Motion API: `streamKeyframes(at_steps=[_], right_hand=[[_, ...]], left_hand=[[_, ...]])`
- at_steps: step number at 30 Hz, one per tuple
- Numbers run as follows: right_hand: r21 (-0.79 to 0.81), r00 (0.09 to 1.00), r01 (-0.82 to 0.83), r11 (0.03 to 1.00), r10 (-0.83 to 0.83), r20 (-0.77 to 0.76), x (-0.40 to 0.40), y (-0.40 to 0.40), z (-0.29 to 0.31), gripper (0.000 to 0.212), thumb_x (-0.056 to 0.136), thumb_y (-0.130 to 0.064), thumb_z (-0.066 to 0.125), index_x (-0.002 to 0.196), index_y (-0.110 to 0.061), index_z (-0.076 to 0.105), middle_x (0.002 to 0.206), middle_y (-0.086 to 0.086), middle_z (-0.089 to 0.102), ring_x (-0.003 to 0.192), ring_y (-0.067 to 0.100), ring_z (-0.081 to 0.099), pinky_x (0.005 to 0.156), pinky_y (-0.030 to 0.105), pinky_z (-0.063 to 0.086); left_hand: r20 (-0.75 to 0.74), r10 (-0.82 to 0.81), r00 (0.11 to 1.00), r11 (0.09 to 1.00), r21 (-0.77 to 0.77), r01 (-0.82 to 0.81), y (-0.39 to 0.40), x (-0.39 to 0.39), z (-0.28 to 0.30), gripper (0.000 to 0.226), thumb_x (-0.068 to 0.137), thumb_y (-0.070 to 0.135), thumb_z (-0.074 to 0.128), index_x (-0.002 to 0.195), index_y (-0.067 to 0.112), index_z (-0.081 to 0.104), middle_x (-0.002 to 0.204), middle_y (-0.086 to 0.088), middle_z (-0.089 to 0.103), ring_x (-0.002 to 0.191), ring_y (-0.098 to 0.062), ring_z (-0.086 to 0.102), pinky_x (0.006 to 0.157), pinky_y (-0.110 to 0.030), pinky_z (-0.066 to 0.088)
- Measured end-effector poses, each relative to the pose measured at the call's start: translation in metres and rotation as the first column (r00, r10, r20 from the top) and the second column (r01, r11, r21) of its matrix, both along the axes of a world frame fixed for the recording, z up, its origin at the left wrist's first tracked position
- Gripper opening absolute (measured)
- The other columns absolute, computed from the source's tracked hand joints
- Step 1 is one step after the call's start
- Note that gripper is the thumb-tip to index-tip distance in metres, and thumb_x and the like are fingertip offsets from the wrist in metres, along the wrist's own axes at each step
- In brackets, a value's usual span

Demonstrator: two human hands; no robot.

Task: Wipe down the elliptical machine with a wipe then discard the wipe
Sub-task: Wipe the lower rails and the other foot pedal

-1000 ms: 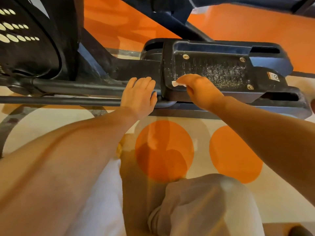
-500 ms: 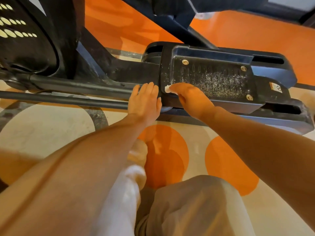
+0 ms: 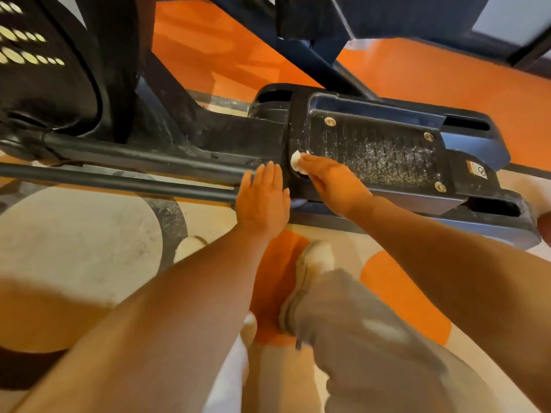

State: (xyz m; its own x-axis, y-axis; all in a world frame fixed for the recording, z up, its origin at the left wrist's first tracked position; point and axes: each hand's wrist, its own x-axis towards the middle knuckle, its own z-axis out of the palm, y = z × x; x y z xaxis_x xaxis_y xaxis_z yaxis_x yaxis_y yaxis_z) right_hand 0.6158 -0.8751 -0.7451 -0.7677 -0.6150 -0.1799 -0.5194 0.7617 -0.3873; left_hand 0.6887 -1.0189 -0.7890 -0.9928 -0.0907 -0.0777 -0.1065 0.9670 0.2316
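Observation:
The elliptical's black foot pedal point(image 3: 384, 156) lies across the middle of the view, its ribbed tread dusty and speckled white. My right hand point(image 3: 334, 181) presses a small crumpled white wipe point(image 3: 296, 162) against the pedal's left front corner; most of the wipe is hidden under my fingers. My left hand point(image 3: 264, 198) lies flat, fingers together, on the black rail point(image 3: 119, 181) just left of the pedal, holding nothing.
The black flywheel housing point(image 3: 50, 70) rises at the upper left. A second machine part point(image 3: 372, 22) hangs above at the back. The floor point(image 3: 83, 257) is cream with orange circles. My shoe point(image 3: 313, 263) and grey trouser leg sit below the pedal.
My right hand has slid the wipe leftwards along the pedal's front edge to its left corner. The left hand has stayed on the rail. My head has moved back a little.

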Motion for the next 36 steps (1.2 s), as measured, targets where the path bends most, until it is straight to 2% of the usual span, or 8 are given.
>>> streamKeyframes(at_steps=[3, 7, 13, 19, 23, 27, 31, 36], right_hand=[[0.015, 0.999, -0.051, 0.999, 0.05, 0.002, -0.003, -0.001, -0.013, 0.049, 0.103, -0.007, 0.041, 0.151, -0.006, 0.029, 0.159, 0.011, 0.025, 0.149, 0.024, 0.018, 0.12, 0.024, 0.009], [-0.03, 0.992, -0.127, 0.991, 0.127, -0.014, -0.008, 0.004, -0.027, 0.052, 0.105, -0.012, 0.037, 0.153, -0.005, 0.017, 0.162, 0.008, 0.011, 0.145, 0.011, -0.005, 0.107, 0.003, -0.012], [-0.028, 0.987, -0.14, 0.99, 0.141, 0.071, -0.034, 0.004, -0.033, 0.057, 0.107, -0.027, 0.031, 0.156, -0.017, 0.004, 0.163, -0.005, -0.004, 0.146, 0.005, -0.013, 0.119, 0.024, -0.003], [-0.063, 0.992, -0.012, 0.998, 0.02, 0.122, -0.07, -0.016, -0.037, 0.054, 0.108, -0.031, 0.024, 0.156, -0.025, 0.0, 0.164, -0.006, -0.007, 0.149, 0.014, -0.013, 0.116, 0.031, -0.015], [-0.153, 0.991, 0.008, 0.988, 0.012, 0.13, -0.067, -0.02, -0.041, 0.054, 0.108, -0.028, 0.025, 0.156, -0.021, 0.001, 0.164, -0.003, -0.006, 0.149, 0.016, -0.015, 0.116, 0.027, -0.016], [-0.126, 0.991, -0.128, 0.984, 0.131, 0.009, -0.051, -0.003, -0.042, 0.051, 0.108, -0.021, 0.027, 0.155, -0.012, 0.012, 0.163, 0.002, 0.005, 0.148, 0.012, -0.009, 0.114, 0.015, -0.015], [-0.085, 0.976, -0.214, 0.973, 0.209, -0.067, -0.052, 0.004, -0.04, 0.05, 0.106, -0.02, 0.028, 0.154, -0.009, 0.019, 0.162, 0.004, 0.013, 0.148, 0.014, -0.001, 0.119, 0.02, -0.007], [-0.096, 0.991, -0.131, 0.987, 0.127, -0.05, -0.083, -0.02, -0.043, 0.049, 0.107, -0.015, 0.031, 0.154, -0.007, 0.02, 0.162, 0.006, 0.014, 0.151, 0.022, 0.003, 0.118, 0.022, -0.005]], left_hand=[[0.045, -0.011, 0.999, 0.999, 0.03, 0.01, 0.008, -0.005, -0.007, 0.058, 0.108, 0.038, 0.02, 0.158, 0.013, 0.003, 0.166, -0.007, 0.005, 0.153, -0.024, 0.002, 0.124, -0.04, 0.003], [0.045, -0.025, 0.999, 0.997, 0.07, 0.022, 0.012, -0.014, -0.01, 0.059, 0.107, 0.039, 0.018, 0.158, 0.013, 0.0, 0.166, -0.006, 0.001, 0.153, -0.023, -0.002, 0.124, -0.039, 0.0], [0.009, -0.131, 0.991, 0.991, 0.015, 0.131, 0.002, -0.022, -0.011, 0.069, 0.098, 0.042, -0.005, 0.157, 0.008, 0.007, 0.165, -0.011, 0.01, 0.153, -0.024, 0.006, 0.122, -0.038, -0.004], [-0.029, -0.164, 0.986, 0.986, -0.026, 0.164, 0.0, -0.029, -0.014, 0.097, 0.087, 0.051, -0.028, 0.154, 0.005, 0.025, 0.16, -0.014, 0.027, 0.149, -0.028, 0.023, 0.12, -0.038, 0.001], [-0.007, -0.153, 0.988, 0.988, 0.035, 0.153, 0.003, -0.03, -0.014, 0.095, 0.082, 0.052, -0.022, 0.157, 0.007, 0.015, 0.163, -0.013, 0.016, 0.152, -0.027, 0.013, 0.12, -0.035, -0.004], [-0.011, -0.136, 0.991, 0.984, 0.111, 0.136, 0.002, -0.028, -0.011, 0.084, 0.086, 0.049, -0.011, 0.157, 0.008, 0.007, 0.165, -0.011, 0.009, 0.153, -0.025, 0.005, 0.119, -0.032, -0.007], [-0.019, -0.101, 0.995, 0.981, 0.165, 0.103, 0.003, -0.027, -0.015, 0.068, 0.098, 0.043, 0.005, 0.157, 0.01, 0.003, 0.165, -0.009, 0.005, 0.153, -0.023, 0.002, 0.115, -0.028, -0.013], [-0.025, -0.122, 0.992, 0.974, 0.191, 0.125, 0.001, -0.028, -0.015, 0.066, 0.099, 0.041, 0.007, 0.157, 0.01, 0.002, 0.166, -0.008, 0.002, 0.153, -0.022, -0.001, 0.115, -0.026, -0.013]])
